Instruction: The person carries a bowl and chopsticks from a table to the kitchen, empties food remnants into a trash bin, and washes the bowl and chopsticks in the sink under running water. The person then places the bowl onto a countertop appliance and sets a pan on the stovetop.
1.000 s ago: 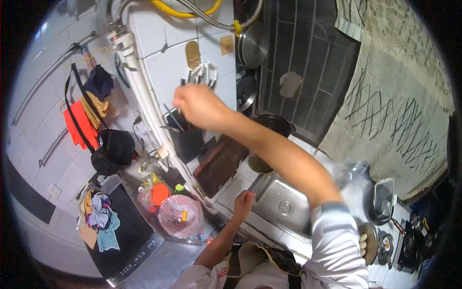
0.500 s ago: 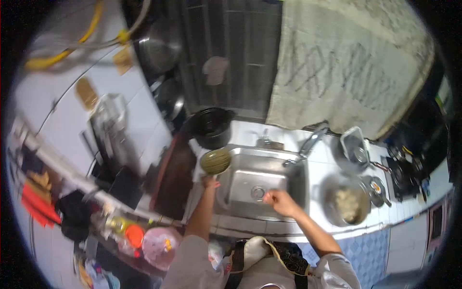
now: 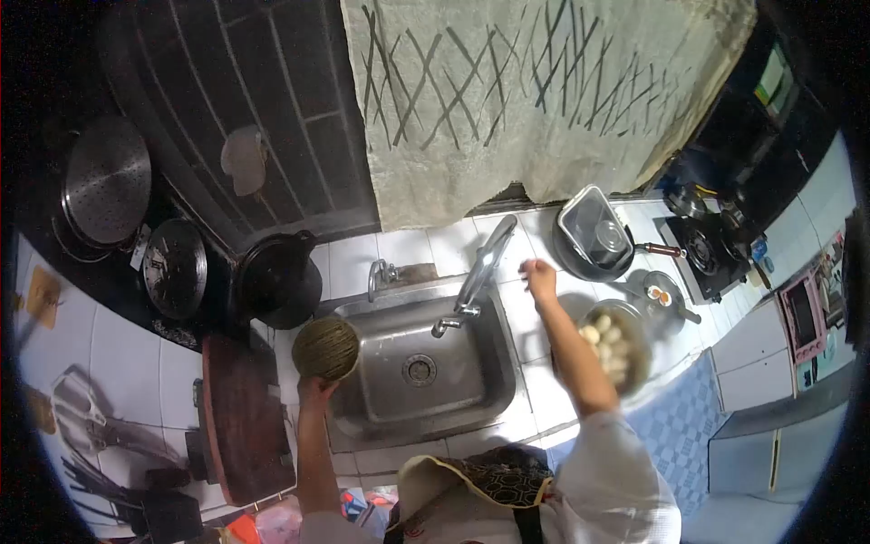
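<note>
My left hand (image 3: 317, 392) grips the near edge of a round, ribbed, green-brown bowl (image 3: 326, 349) at the left rim of the steel sink (image 3: 435, 385). The bowl hides part of that rim. Over the white tiled counter to the right of the faucet (image 3: 489, 258), my right hand (image 3: 540, 278) hangs with its fingers curled, and nothing shows in them. Beneath and beside my right forearm stands a metal pot (image 3: 637, 337) of pale, rounded, egg-like pieces (image 3: 605, 344).
A dark pot (image 3: 279, 281) stands behind the bowl, with a brown wooden board (image 3: 243, 422) at the left. Beyond my right hand are a dark pan with a clear-lidded tub (image 3: 594, 227), a small plate (image 3: 660, 295) and a gas stove (image 3: 705, 254). A curtain (image 3: 544, 100) hangs behind.
My right hand has moved from over the sink to the counter right of the faucet. My left hand still holds the bowl by the sink's left side. The view has turned to the right.
</note>
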Available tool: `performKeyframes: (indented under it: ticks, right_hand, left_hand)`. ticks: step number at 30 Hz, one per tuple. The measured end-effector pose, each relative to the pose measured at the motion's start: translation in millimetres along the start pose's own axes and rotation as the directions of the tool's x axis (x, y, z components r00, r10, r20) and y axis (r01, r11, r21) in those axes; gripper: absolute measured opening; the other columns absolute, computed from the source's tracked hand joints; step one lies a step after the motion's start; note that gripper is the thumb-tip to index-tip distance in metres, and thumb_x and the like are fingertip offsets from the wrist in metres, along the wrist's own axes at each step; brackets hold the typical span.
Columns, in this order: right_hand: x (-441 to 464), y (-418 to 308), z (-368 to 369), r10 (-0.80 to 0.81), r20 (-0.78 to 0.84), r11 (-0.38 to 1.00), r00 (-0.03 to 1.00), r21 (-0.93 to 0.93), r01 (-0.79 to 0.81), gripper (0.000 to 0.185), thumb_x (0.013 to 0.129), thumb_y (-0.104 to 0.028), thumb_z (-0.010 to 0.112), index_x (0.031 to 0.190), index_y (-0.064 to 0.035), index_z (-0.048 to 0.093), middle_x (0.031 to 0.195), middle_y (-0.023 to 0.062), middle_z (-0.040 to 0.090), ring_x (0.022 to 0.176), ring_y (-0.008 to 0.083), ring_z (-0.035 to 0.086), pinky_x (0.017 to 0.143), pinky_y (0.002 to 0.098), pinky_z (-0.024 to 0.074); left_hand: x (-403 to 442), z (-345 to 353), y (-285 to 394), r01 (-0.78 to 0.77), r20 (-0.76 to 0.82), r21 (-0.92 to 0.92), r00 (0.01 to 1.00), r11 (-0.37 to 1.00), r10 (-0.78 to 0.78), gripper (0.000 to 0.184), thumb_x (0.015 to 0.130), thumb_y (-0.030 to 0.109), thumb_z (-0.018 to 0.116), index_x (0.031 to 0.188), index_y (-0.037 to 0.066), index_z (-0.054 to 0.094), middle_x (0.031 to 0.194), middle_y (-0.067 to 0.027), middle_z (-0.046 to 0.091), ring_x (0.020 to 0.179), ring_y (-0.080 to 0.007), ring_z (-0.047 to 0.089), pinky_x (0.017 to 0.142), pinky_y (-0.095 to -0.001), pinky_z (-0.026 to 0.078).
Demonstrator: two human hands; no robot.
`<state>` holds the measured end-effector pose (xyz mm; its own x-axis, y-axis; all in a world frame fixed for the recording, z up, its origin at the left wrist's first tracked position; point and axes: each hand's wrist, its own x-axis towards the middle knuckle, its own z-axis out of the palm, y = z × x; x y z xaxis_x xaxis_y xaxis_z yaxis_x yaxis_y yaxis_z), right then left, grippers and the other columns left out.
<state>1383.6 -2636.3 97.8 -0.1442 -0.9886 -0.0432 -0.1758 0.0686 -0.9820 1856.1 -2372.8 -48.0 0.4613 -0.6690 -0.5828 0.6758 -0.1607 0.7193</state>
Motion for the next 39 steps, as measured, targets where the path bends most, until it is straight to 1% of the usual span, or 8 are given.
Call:
performKeyframes:
  ticks: [8, 17, 21, 24, 26, 29, 34, 39]
  right_hand:
    - [117.7, 44.8, 55.0, 0.038, 0.032, 0.994, 0.999, 0.099, -0.041, 0.016, 0.079, -0.013, 0.049, 0.077, 0.0011, 0.058, 0.066, 0.0053, 0.056, 0.057, 0.0117, 0.05, 0.052, 0.0245, 0.0407]
    - [108.0, 61.6, 69.1, 0.006, -0.089, 0.934, 0.996, 0.355, 0.026, 0.02, 0.078, -0.017, 0.052, 0.08, 0.0012, 0.058, 0.068, 0.0062, 0.056, 0.063, 0.0144, 0.051, 0.059, 0.0255, 0.0425]
    - [-2.2, 79.8, 100.9, -0.344, -0.482, 0.933, 0.806, -0.271, 0.236, 0.021, 0.077, -0.009, 0.049, 0.094, 0.0029, 0.05, 0.082, 0.0148, 0.052, 0.079, 0.0258, 0.049, 0.071, 0.0356, 0.038]
    - [-108.9, 113.0, 129.1, -0.337, 0.034, 0.907, 0.941, -0.257, 0.334, 0.03, 0.072, -0.009, 0.05, 0.101, -0.0008, 0.048, 0.106, 0.0211, 0.045, 0.099, 0.0365, 0.041, 0.082, 0.046, 0.0313]
    - [-142.7, 89.6, 136.0, 0.152, 0.644, 0.941, 0.75, -0.326, 0.09, 0.026, 0.077, -0.015, 0.048, 0.099, -0.0012, 0.051, 0.101, 0.0201, 0.048, 0.091, 0.0324, 0.047, 0.076, 0.0421, 0.0364]
    - [-143.6, 190.8, 162.3, -0.448, 0.661, 0.621, 0.602, -0.254, 0.741, 0.037, 0.078, -0.03, 0.049, 0.105, -0.0046, 0.05, 0.105, 0.0131, 0.052, 0.098, 0.0333, 0.046, 0.084, 0.0437, 0.0336]
    - [-150.4, 149.1, 166.2, -0.042, 0.704, 0.668, 0.709, -0.508, 0.544, 0.044, 0.079, -0.025, 0.045, 0.121, -0.0116, 0.04, 0.13, 0.01, 0.031, 0.112, 0.031, 0.034, 0.093, 0.0422, 0.0267]
    - [-162.0, 139.3, 136.3, -0.205, 0.832, 0.669, 0.515, -0.265, 0.695, 0.042, 0.083, -0.029, 0.041, 0.121, -0.0113, 0.04, 0.127, 0.0102, 0.036, 0.117, 0.0323, 0.029, 0.094, 0.0468, 0.0231]
  left_hand:
    - [-70.2, 106.4, -55.1, 0.134, 0.275, -0.086, 0.956, 0.987, -0.106, 0.045, 0.073, -0.001, 0.046, 0.116, 0.001, 0.034, 0.111, -0.0175, 0.043, 0.097, -0.0325, 0.049, 0.072, -0.044, 0.051]
    - [-47.5, 199.3, -109.8, 0.082, 0.084, 0.569, 0.984, 0.818, -0.156, 0.055, 0.08, 0.018, 0.05, 0.125, 0.003, 0.022, 0.117, -0.0162, 0.037, 0.102, -0.0305, 0.047, 0.073, -0.0407, 0.051]
    - [-73.5, 245.2, -92.8, 0.141, -0.031, 0.669, 0.986, 0.73, -0.162, 0.042, 0.076, 0.008, 0.049, 0.114, 0.002, 0.034, 0.101, -0.0142, 0.047, 0.086, -0.0253, 0.054, 0.053, -0.0304, 0.052]
    - [-68.5, 227.0, -113.9, -0.019, 0.126, 0.569, 0.99, 0.822, -0.064, 0.041, 0.076, 0.011, 0.054, 0.112, 0.001, 0.036, 0.094, -0.0117, 0.052, 0.077, -0.0226, 0.057, 0.053, -0.0285, 0.05]
    - [-54.6, 208.0, -134.2, -0.143, 0.132, 0.513, 0.987, 0.847, 0.087, 0.039, 0.073, 0.005, 0.052, 0.11, 0.001, 0.039, 0.091, -0.0104, 0.053, 0.071, -0.0204, 0.057, 0.053, -0.028, 0.049]
    - [-52.8, 184.1, -109.2, -0.077, 0.222, 0.537, 0.974, 0.84, -0.053, 0.04, 0.069, -0.001, 0.047, 0.109, 0.001, 0.04, 0.093, -0.0108, 0.052, 0.073, -0.0208, 0.057, 0.054, -0.0285, 0.049]
    - [-86.2, 210.5, -68.5, -0.193, 0.164, 0.669, 0.98, 0.717, 0.111, 0.047, 0.064, -0.003, 0.045, 0.11, 0.0, 0.039, 0.095, -0.0131, 0.051, 0.078, -0.0226, 0.056, 0.058, -0.0299, 0.049]
    - [-28.5, 164.4, -102.5, -0.014, 0.085, 0.527, 0.996, 0.85, -0.036, 0.045, 0.066, -0.002, 0.044, 0.11, 0.0, 0.039, 0.096, -0.0138, 0.051, 0.083, -0.0239, 0.055, 0.064, -0.0317, 0.048]
